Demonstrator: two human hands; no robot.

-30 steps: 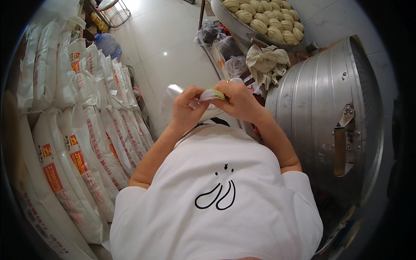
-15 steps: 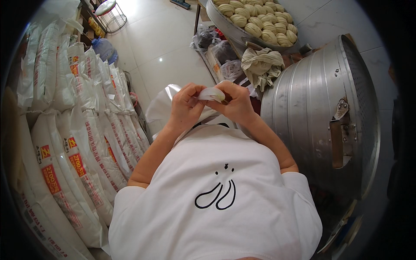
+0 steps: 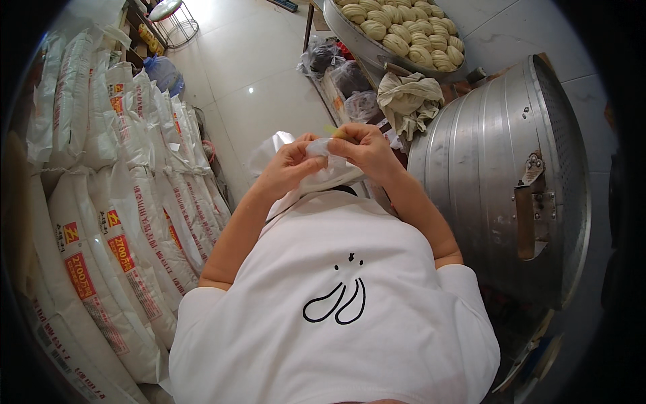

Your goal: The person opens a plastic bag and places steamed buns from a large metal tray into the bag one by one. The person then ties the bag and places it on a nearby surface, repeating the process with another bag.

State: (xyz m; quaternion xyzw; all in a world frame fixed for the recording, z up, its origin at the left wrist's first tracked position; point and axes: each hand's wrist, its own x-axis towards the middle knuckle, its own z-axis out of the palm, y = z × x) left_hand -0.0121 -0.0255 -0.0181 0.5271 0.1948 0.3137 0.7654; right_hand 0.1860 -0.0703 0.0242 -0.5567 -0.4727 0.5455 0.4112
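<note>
In front of my chest, my left hand (image 3: 292, 164) is closed, thumb and fingers pinching a thin white translucent plastic bag (image 3: 316, 149). Beside it my right hand (image 3: 367, 147) is closed too, its fingers bent round a small yellow-green piece (image 3: 342, 136) whose kind I cannot make out. A pale tip of that piece sticks up past the knuckles. The bag bridges the gap between both hands. More white plastic sheeting (image 3: 333, 176) shows below and behind them, partly hidden by my hands and wrists.
White printed sacks (image 3: 145, 229) are stacked along the left. At right stands a big metal steamer (image 3: 464, 148) with a wooden handle (image 3: 524, 222). Beyond it are a crumpled cloth (image 3: 409, 101) and a round tray (image 3: 346, 30) of twisted dough rolls. A stool (image 3: 165, 10) stands far left.
The white plastic between my hands has gone from a rounded fold to a looser, stretched shape. My right fingers have turned, and the yellow-green piece now shows above them.
</note>
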